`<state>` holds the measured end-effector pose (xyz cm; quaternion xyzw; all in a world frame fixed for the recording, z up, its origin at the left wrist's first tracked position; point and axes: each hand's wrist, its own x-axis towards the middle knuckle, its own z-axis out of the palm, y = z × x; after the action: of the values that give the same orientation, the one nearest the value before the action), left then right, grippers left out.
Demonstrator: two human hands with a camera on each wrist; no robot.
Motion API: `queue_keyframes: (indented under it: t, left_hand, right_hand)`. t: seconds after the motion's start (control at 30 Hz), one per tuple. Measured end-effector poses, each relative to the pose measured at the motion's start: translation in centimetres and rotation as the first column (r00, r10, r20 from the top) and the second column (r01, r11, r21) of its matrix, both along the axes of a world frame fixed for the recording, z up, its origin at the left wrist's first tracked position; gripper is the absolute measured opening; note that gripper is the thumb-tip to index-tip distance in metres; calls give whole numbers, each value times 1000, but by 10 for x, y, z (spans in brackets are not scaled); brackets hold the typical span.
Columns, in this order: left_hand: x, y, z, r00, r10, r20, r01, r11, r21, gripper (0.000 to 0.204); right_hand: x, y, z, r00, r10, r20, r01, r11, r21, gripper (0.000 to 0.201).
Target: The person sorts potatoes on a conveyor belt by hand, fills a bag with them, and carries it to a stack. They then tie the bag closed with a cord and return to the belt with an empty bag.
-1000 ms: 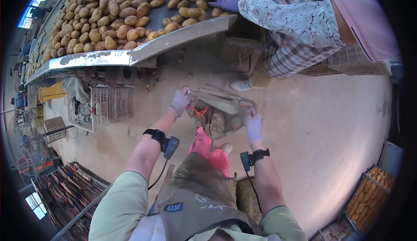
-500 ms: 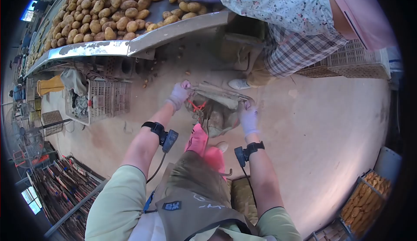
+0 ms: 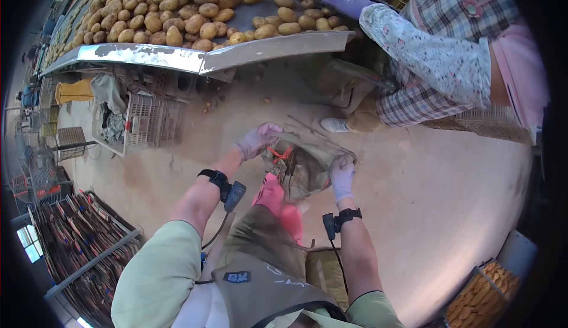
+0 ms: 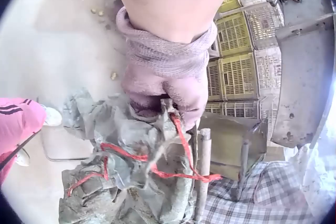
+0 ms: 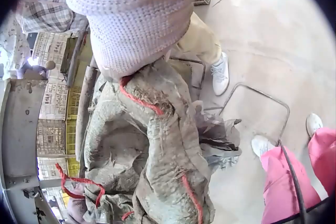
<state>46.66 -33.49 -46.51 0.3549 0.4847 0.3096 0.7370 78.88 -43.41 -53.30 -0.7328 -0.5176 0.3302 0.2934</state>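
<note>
A dirty grey sack (image 3: 313,141) hangs between my gloved hands, its mouth spread and its folds dark inside. My left hand (image 3: 257,140) grips the rim on the left, next to a red string (image 3: 279,152) tied on the sack. At the right end of the rim my right hand (image 3: 342,177) holds the bunched cloth. In the left wrist view a bare rod (image 4: 203,176) stands beside the crumpled sack. The right wrist view shows the cloth (image 5: 168,145) gathered under my glove, with more red string (image 5: 139,100); my right fingertips are hidden there.
Potatoes (image 3: 195,8) cover a metal-edged sorting table (image 3: 142,57) ahead. Another person's gloved hand (image 3: 343,0) lies over them; that person's shoe (image 3: 335,125) is just beyond the sack. A plastic crate (image 3: 139,124) stands left. A thin bent metal frame (image 5: 289,113) sits near my feet.
The sack's far side has lifted and spread into a broader flap between my hands, which keep their grip. The other person's hand moved left over the potatoes, then back right.
</note>
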Motion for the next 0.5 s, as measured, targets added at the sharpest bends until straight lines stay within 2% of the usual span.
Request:
queue_keyframes:
  t: [0.03,0.1,0.13,0.17,0.2,0.27,0.33,0.37,0.4,0.43,0.47,0.5]
  left_hand:
    - [2,6,3,1000,11,6,-11,1000,-5,24]
    - [4,22,1,940,-230,-251,234,972,-16,23]
    - [8,26,-3,942,-226,-248,227,974,-22,23]
    - [12,28,-11,900,-231,-369,260,965,32,22]
    - [14,29,-24,845,-224,-486,299,951,83,21]
    - [15,25,-53,887,-175,-428,237,967,96,19]
    - [21,18,-50,920,-135,-368,183,978,101,16]
    - [26,11,-30,926,-16,-377,74,987,141,19]
    - [29,3,-14,919,103,-381,-34,983,182,22]
    - [24,-6,-6,919,98,-382,-31,984,178,22]
    - [14,-15,1,906,60,-419,10,987,163,28]
    - [6,-24,5,890,19,-455,53,988,146,34]
  right_hand:
    - [4,2,2,999,-7,-33,4,998,-70,22]
    - [5,4,12,998,-10,-64,1,989,-147,19]
    - [3,5,17,986,-65,-154,41,987,-154,17]
    - [0,7,24,963,-119,-241,81,983,-163,15]
    - [-4,10,34,965,-114,-238,75,983,-167,15]
    - [-10,15,49,984,-97,-150,72,983,-169,15]
    - [2,0,19,984,-109,-138,82,978,-190,17]
    - [7,-11,9,984,-123,-131,94,973,-209,20]
    - [11,-20,30,983,-126,-130,97,972,-215,20]
    - [11,-21,77,999,-41,10,42,964,-261,24]
    - [10,-27,105,988,50,144,-2,950,-313,28]
    - [9,-38,105,989,42,144,6,949,-317,28]
